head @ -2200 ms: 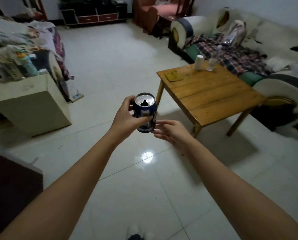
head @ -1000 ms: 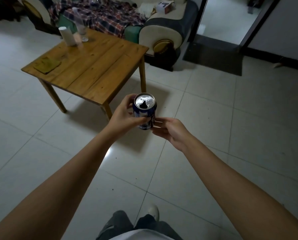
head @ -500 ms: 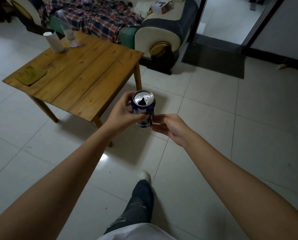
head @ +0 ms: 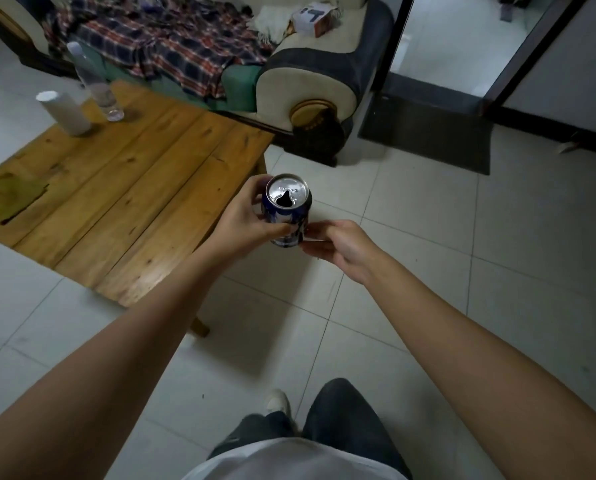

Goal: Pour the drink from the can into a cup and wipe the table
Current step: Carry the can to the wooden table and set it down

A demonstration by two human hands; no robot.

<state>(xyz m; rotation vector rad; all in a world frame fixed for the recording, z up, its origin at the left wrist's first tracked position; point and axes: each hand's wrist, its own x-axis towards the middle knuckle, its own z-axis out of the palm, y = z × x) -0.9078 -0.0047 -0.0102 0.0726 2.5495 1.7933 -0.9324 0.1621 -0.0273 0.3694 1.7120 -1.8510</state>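
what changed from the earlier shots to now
The person has walked up to the wooden table, which began farther off and now lies close at the left. Nothing was picked up or released: the left hand keeps its grip on the open can, upright, and the right hand stays at its base. The white cup, bottle and cloth stay put on the table.

There is a single view, from a wide-angle camera worn on the person's head, looking forward and steeply down. The wooden counter (head: 126, 188) serves as the landmark: it lies ahead and to the left of the lens, its near corner close in and its far edge running toward the top of the frame. The sofa (head: 307, 81) stands beyond the counter's far side, and a doorway opens to the right of that. The tiled floor (head: 428, 237) fills the area right of and nearer than the counter. Straight lines bow near the frame's edges.
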